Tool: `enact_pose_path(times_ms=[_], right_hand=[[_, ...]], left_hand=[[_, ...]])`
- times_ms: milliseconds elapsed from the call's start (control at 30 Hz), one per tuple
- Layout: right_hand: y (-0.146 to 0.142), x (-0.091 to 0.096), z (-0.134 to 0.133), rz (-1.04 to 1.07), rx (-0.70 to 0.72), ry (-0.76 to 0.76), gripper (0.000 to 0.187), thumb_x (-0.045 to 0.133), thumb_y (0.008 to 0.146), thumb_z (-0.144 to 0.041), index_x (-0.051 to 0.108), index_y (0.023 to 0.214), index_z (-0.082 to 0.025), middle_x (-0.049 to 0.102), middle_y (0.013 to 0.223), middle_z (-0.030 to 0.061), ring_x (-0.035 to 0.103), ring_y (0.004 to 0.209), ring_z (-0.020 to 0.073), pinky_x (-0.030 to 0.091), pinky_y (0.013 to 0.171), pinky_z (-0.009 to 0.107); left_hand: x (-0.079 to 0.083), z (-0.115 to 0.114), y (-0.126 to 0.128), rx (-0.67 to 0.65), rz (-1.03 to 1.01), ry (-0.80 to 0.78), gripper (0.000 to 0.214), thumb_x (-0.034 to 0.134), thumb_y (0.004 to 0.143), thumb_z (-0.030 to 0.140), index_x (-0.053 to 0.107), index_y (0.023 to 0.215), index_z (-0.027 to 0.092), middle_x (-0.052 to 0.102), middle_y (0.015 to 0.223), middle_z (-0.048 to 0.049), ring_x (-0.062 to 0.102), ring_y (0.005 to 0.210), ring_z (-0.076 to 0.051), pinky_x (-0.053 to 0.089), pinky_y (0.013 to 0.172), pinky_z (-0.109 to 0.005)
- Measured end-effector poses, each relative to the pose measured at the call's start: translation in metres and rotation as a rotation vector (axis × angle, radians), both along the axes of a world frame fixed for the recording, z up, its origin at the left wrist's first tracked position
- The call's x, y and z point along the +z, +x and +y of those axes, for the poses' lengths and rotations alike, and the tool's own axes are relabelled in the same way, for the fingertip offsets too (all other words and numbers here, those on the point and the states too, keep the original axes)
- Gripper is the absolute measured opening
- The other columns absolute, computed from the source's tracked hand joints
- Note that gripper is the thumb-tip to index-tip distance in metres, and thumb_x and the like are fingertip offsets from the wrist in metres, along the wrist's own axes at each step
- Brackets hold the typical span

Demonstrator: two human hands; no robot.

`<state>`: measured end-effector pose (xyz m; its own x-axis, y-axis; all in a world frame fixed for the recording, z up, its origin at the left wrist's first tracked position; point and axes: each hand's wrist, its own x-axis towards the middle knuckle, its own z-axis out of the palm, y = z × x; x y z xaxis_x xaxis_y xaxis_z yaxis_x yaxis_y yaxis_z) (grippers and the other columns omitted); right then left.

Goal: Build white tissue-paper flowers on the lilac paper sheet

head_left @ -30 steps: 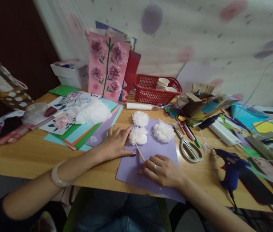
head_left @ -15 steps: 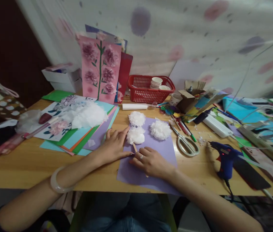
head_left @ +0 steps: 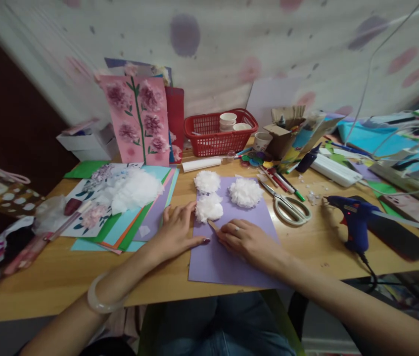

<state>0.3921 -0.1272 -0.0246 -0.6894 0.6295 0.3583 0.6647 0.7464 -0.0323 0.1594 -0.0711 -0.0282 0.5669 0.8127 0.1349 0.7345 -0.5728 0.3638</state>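
A purple sheet (head_left: pixel 231 262) lies on the wooden table in front of me. Three white tissue flowers sit on its upper part: one at top left (head_left: pixel 207 181), one at top right (head_left: pixel 245 192), one lower left (head_left: pixel 209 208). My left hand (head_left: pixel 177 230) rests flat and open at the sheet's left edge, its fingertips against the lower flower. My right hand (head_left: pixel 244 237) lies on the sheet with fingers pressed together over a thin wooden stick (head_left: pixel 212 226). Only the stick's tip shows, just under the lower flower.
Scissors (head_left: pixel 291 210) and a blue glue gun (head_left: pixel 353 222) lie right of the sheet. Markers (head_left: pixel 281 183), a red basket (head_left: pixel 219 129) with paper cups and a pink flower card (head_left: pixel 137 121) stand behind. Stacked coloured paper (head_left: pixel 127 225) with a tissue pile (head_left: pixel 135 188) lies at left.
My right hand has slid the stick up the purple sheet until its tip reaches the lower flower. My left hand has stayed flat beside that flower. The view has shifted.
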Motion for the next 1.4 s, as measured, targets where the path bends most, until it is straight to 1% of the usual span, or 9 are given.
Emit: enact_pose_path(times_ms=[167,400,567,833,1000,1067,1200,1300,1400], right_hand=[[0.002,0.003,-0.002,0.122,-0.029,-0.051,0.029,0.043,0.101,-0.022,0.071,0.103,-0.013,0.072,0.096,0.0112,0.064,0.086,0.0204,0.054,0.074,0.034],[0.013,-0.001,-0.010,0.360,-0.146,-0.169,0.021,0.056,0.096,-0.029,0.074,0.104,-0.022,0.070,0.112,0.0107,0.061,0.102,0.0243,0.052,0.085,0.043],[0.020,-0.005,-0.016,0.401,-0.169,-0.168,0.022,0.055,0.096,-0.028,0.074,0.105,-0.022,0.070,0.112,0.0121,0.061,0.102,0.0265,0.053,0.082,0.045],[0.035,-0.007,-0.029,0.508,-0.161,-0.098,0.020,0.055,0.096,-0.022,0.073,0.104,-0.018,0.074,0.092,0.0093,0.065,0.083,0.0203,0.054,0.072,0.036],[0.037,0.004,-0.047,0.724,-0.255,-0.153,0.019,0.056,0.094,-0.022,0.073,0.103,-0.021,0.074,0.081,0.0059,0.068,0.077,0.0186,0.054,0.068,0.032],[0.034,0.011,-0.055,0.846,-0.274,-0.224,0.019,0.057,0.094,-0.025,0.074,0.101,-0.022,0.075,0.082,0.0065,0.070,0.076,0.0188,0.055,0.066,0.031],[0.027,0.020,-0.068,1.066,-0.264,-0.428,0.022,0.061,0.092,-0.036,0.078,0.096,-0.023,0.077,0.082,0.0080,0.072,0.076,0.0197,0.058,0.067,0.030],[0.024,0.020,-0.074,1.187,-0.316,-0.614,0.026,0.064,0.088,-0.043,0.079,0.094,-0.022,0.077,0.079,0.0084,0.073,0.076,0.0204,0.059,0.068,0.030],[0.021,0.019,-0.077,1.262,-0.393,-0.700,0.028,0.068,0.084,-0.047,0.079,0.087,-0.021,0.077,0.077,0.0080,0.073,0.078,0.0219,0.060,0.073,0.032]], left_hand=[[0.001,-0.001,-0.001,0.007,0.028,-0.004,0.079,0.069,0.078,0.058,0.035,0.137,0.018,0.053,0.137,-0.0200,0.045,0.129,-0.039,0.023,0.109,-0.060],[0.000,0.000,-0.001,-0.008,0.044,-0.021,0.078,0.067,0.080,0.060,0.035,0.135,0.016,0.053,0.136,-0.0208,0.044,0.133,-0.039,0.019,0.112,-0.063],[-0.001,0.000,-0.001,-0.002,0.033,-0.004,0.077,0.065,0.079,0.063,0.037,0.135,0.017,0.054,0.135,-0.0202,0.045,0.131,-0.039,0.020,0.111,-0.064],[0.001,0.000,-0.003,-0.003,-0.004,0.019,0.078,0.070,0.077,0.059,0.038,0.135,0.017,0.054,0.134,-0.0184,0.047,0.126,-0.037,0.026,0.109,-0.059],[0.020,-0.013,0.001,-0.073,-0.192,0.179,0.045,0.070,0.084,0.044,0.056,0.122,0.024,0.063,0.125,-0.0099,0.053,0.119,-0.031,0.031,0.105,-0.050],[0.028,-0.022,0.008,-0.078,-0.291,0.111,0.039,0.070,0.084,0.043,0.062,0.118,0.025,0.069,0.113,-0.0074,0.059,0.108,-0.028,0.037,0.100,-0.046],[0.038,-0.036,0.027,-0.125,-0.545,-0.223,0.043,0.071,0.084,0.040,0.065,0.122,0.022,0.073,0.099,-0.0063,0.065,0.085,-0.020,0.050,0.081,-0.034],[0.041,-0.042,0.038,-0.112,-0.683,-0.411,0.018,0.070,0.085,0.034,0.076,0.094,0.020,0.075,0.080,-0.0055,0.067,0.072,-0.018,0.052,0.071,-0.030],[0.043,-0.049,0.042,-0.038,-0.826,-0.628,0.021,0.071,0.082,0.038,0.074,0.077,0.018,0.073,0.066,-0.0047,0.067,0.062,-0.017,0.054,0.063,-0.028]])
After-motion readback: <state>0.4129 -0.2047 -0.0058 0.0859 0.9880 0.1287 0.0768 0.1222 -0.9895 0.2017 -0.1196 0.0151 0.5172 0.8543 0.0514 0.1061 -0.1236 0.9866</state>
